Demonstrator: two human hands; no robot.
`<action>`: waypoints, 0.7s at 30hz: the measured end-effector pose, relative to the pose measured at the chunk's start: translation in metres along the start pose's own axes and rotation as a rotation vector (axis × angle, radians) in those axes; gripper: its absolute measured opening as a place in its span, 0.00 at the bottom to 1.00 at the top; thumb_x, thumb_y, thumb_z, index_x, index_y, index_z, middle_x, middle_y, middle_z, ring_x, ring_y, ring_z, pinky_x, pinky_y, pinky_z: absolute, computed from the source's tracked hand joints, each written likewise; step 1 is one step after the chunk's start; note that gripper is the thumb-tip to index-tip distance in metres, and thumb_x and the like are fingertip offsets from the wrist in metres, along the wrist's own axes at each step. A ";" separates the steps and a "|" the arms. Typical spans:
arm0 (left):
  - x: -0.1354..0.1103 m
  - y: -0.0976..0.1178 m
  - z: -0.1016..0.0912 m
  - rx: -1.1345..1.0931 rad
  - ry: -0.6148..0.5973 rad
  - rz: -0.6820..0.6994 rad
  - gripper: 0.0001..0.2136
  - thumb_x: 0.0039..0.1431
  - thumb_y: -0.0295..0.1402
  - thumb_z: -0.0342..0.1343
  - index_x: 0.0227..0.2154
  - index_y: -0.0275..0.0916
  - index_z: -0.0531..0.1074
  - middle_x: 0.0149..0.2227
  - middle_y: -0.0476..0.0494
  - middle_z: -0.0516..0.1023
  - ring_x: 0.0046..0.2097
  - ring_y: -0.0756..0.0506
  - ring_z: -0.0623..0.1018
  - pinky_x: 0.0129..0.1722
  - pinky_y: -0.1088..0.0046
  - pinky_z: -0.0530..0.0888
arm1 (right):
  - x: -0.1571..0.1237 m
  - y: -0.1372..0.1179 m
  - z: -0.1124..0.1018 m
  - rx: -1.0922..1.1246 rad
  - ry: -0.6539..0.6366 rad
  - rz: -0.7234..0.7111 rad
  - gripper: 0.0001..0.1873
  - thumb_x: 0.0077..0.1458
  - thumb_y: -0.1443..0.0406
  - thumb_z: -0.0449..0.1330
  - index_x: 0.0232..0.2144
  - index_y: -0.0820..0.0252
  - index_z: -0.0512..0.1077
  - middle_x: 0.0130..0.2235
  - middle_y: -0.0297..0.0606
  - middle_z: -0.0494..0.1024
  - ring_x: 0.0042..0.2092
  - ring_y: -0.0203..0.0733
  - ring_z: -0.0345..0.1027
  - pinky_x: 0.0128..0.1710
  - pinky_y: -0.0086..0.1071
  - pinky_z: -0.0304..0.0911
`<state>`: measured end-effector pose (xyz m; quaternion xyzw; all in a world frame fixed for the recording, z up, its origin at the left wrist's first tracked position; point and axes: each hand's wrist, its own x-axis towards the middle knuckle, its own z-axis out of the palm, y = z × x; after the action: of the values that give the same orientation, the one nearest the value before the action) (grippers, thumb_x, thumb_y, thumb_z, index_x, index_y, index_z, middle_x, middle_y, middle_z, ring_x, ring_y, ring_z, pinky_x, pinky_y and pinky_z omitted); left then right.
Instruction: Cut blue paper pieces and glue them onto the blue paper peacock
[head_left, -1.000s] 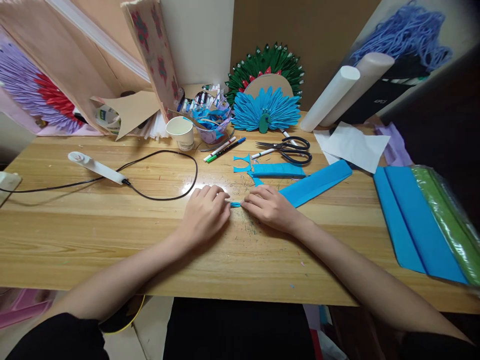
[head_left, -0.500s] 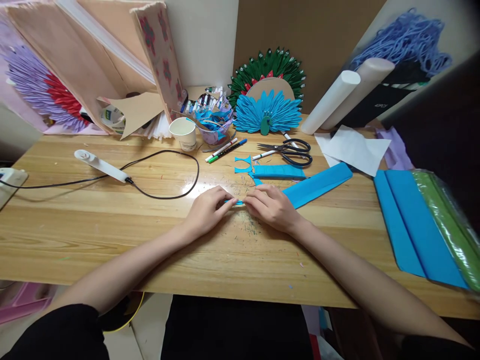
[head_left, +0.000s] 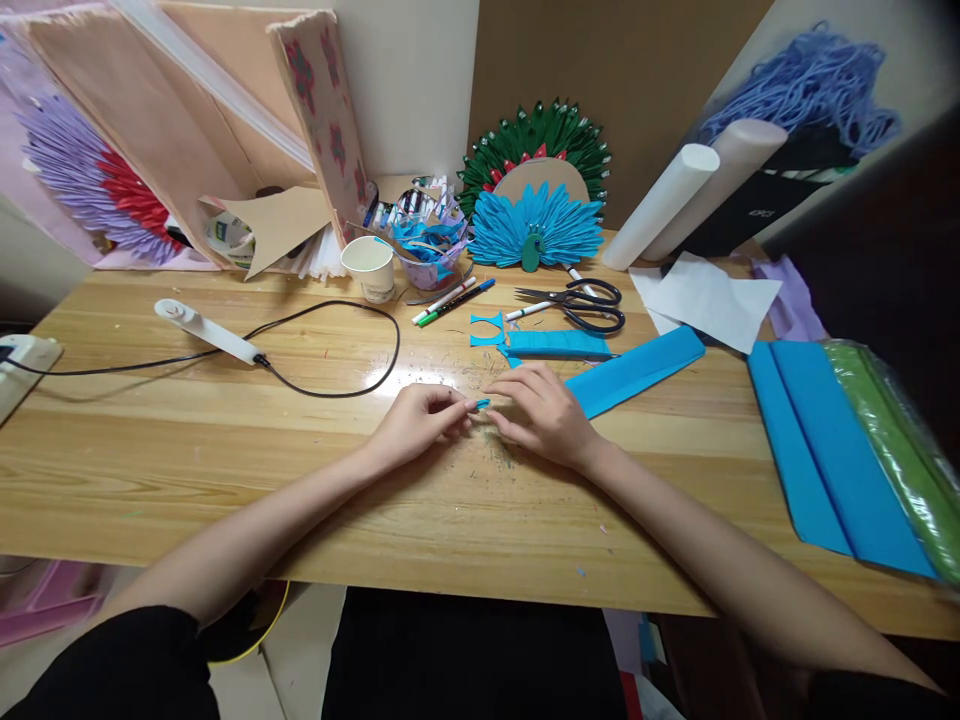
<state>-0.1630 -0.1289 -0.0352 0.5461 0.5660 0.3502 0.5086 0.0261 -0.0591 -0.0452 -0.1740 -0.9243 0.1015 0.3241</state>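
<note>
My left hand (head_left: pixel 427 415) pinches a small folded piece of blue paper (head_left: pixel 482 404) between thumb and fingers; most of the piece is hidden by the fingers. Just to its right, my right hand (head_left: pixel 541 412) has its thumb and fingers apart, close to the paper's free end with nothing visible between them. Beyond the right hand lie a long folded strip of blue crepe paper (head_left: pixel 637 370), a shorter blue strip (head_left: pixel 559 344) and a cut-out blue scrap (head_left: pixel 486 329).
Black-handled scissors (head_left: pixel 577 300) and markers (head_left: pixel 454 300) lie farther back. A paper cup (head_left: pixel 368 270) stands beside a basket of scraps (head_left: pixel 429 268), near a blue paper peacock (head_left: pixel 536 230). At left rests a white glue gun (head_left: pixel 206 332) with a looping black cord. Blue paper sheets (head_left: pixel 825 450) lie right.
My right hand has loosened its pinch, and its thumb and fingers have spread away from the blue paper. My left hand still holds the piece, its fingers slightly shifted.
</note>
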 end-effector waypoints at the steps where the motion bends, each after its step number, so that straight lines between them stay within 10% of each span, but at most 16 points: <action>1: -0.001 -0.001 0.000 0.068 0.028 0.068 0.14 0.57 0.40 0.53 0.29 0.33 0.75 0.27 0.42 0.78 0.27 0.50 0.74 0.28 0.74 0.71 | 0.001 -0.001 0.000 0.065 -0.026 0.058 0.09 0.56 0.64 0.56 0.39 0.60 0.70 0.38 0.42 0.75 0.41 0.45 0.64 0.42 0.40 0.62; 11: -0.005 -0.012 -0.001 0.729 0.208 0.632 0.08 0.61 0.31 0.49 0.36 0.37 0.74 0.36 0.43 0.78 0.36 0.49 0.75 0.35 0.73 0.71 | 0.002 -0.006 0.003 0.217 -0.068 0.145 0.03 0.54 0.69 0.56 0.32 0.59 0.70 0.34 0.40 0.74 0.39 0.43 0.62 0.40 0.38 0.61; 21: 0.001 -0.010 0.005 0.967 0.202 0.696 0.09 0.61 0.30 0.48 0.31 0.34 0.72 0.34 0.42 0.77 0.37 0.49 0.74 0.37 0.73 0.71 | -0.004 0.000 0.007 0.201 -0.135 0.148 0.03 0.54 0.69 0.56 0.31 0.59 0.70 0.34 0.40 0.73 0.40 0.43 0.61 0.42 0.38 0.61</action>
<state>-0.1603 -0.1302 -0.0463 0.8326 0.4946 0.2492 0.0017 0.0246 -0.0606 -0.0525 -0.2011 -0.9139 0.2285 0.2685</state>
